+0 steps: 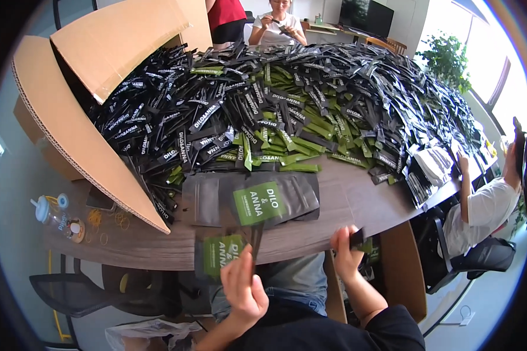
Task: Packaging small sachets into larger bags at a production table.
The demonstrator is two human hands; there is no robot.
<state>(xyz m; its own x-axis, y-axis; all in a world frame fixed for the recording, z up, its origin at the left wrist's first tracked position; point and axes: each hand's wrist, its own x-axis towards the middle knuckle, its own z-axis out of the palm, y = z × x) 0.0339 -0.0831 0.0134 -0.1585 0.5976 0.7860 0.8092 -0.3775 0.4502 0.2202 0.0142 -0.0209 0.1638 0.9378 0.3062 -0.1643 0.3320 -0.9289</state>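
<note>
My left hand (243,286) is raised at the table's front edge, fingers closed around dark stick packets (255,237) that stand upright and are blurred. Just beyond those fingers hangs a black pouch with a green label (221,257), overlapping the table edge; whether this hand also grips it I cannot tell. My right hand (346,254) pinches a short black packet (356,237) above the open box beside my lap. More black pouches with a green label (257,200) lie flat in a stack on the table in front of me.
A large heap of black and green stick packets (287,111) covers the table (345,199). An open cardboard box (108,47) lies at left, near a bottle (58,219) and rubber bands (93,219). Another cardboard box (401,266) stands at right. Co-workers (483,202) sit around.
</note>
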